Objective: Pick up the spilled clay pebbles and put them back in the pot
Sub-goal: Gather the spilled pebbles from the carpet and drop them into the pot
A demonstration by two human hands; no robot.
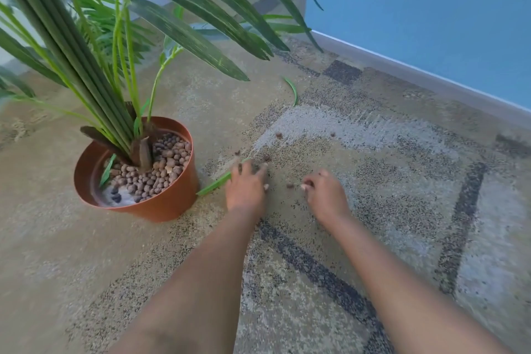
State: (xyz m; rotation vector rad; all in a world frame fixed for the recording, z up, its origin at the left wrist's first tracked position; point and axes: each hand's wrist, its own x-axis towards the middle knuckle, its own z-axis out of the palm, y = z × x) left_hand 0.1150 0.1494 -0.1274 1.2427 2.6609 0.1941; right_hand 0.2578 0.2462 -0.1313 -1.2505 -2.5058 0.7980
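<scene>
Few pebbles [290, 186] between hands, others beyond; left hand [245, 187] spread, right hand [324, 195] curled, grasp unclear.

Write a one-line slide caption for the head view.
Both hands, left hand and right hand, gather spilled clay pebbles from patterned carpet beside potted palm's terracotta-coloured pot.

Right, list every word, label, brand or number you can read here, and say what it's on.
None: no text shows anywhere in this view.
Pot: plain orange wall, no label or mark.
Carpet: only a blocky pattern, no letters.
Wall and skirting: bare, no sign.
Leaves and pebbles: no tag among them.
</scene>
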